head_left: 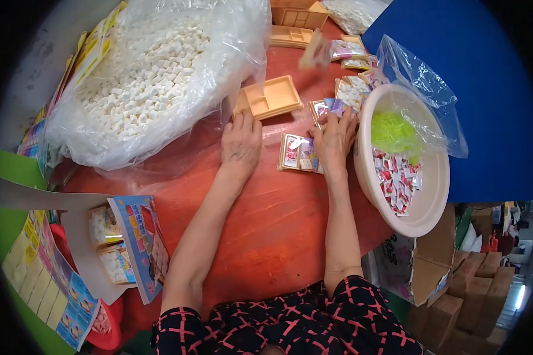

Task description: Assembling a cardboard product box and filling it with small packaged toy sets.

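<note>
1. Left grip (241, 142) is released: palm down and fingers stretched out flat on the red desk (266, 225), fingertips just at the near edge of an empty tan plastic tray (269, 97), holding nothing.
2. Right grip (336, 139) is spread too, fingers splayed and pressing down on a filled tray (296, 152) and the ones next to it; it rests on them rather than clenching any one.
3. That filled tray is a shallow tan rectangle, stuffed with small sachets in pink, white and blue, and it lies flat on the desk between the two hands.
4. More filled trays (349, 89) run in a loose row away from the right hand towards the far side of the desk, some of them blurred.
5. The empty tray sits tilted against a big clear plastic bag (160, 71) full of small white cubes, which takes up the far left of the desk.
6. Just right of the right hand stands a wide cream basin (423, 213), overhanging the desk edge, with red-and-white sachets (397, 177) in it and a clear bag of bright green bits (397, 130).
7. Down at near left lies a stack of colourful printed cards (139, 242), well apart from both hands.
</note>
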The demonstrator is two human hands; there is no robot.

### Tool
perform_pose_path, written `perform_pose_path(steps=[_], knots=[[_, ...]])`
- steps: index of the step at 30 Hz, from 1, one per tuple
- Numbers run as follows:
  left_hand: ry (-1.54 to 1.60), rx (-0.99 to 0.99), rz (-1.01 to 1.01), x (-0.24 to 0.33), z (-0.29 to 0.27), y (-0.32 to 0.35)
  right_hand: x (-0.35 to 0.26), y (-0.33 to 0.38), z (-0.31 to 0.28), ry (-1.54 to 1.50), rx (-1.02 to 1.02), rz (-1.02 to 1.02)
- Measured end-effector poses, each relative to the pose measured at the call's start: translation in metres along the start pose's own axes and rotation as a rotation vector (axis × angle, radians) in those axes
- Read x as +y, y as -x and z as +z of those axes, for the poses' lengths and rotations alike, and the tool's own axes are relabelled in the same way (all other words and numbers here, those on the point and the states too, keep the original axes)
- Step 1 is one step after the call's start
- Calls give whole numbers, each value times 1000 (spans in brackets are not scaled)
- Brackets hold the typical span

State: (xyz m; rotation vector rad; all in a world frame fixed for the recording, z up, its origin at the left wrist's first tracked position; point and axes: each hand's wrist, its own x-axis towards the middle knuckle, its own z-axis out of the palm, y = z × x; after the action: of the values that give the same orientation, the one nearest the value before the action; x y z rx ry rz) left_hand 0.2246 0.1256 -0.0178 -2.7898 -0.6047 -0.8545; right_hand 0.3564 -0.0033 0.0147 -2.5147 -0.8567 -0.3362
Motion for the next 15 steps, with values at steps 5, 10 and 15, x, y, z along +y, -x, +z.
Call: perform_pose_path(steps=[5, 10, 15], knots=[[-12, -69, -20, 2, -5, -9, -27, -26, -14, -93, 162, -92], [-94, 70, -155, 21, 21, -45, 12, -64, 32, 227, 270, -38], [-44, 89, -264, 6, 44, -41, -47, -56, 5, -11, -510, 71]])
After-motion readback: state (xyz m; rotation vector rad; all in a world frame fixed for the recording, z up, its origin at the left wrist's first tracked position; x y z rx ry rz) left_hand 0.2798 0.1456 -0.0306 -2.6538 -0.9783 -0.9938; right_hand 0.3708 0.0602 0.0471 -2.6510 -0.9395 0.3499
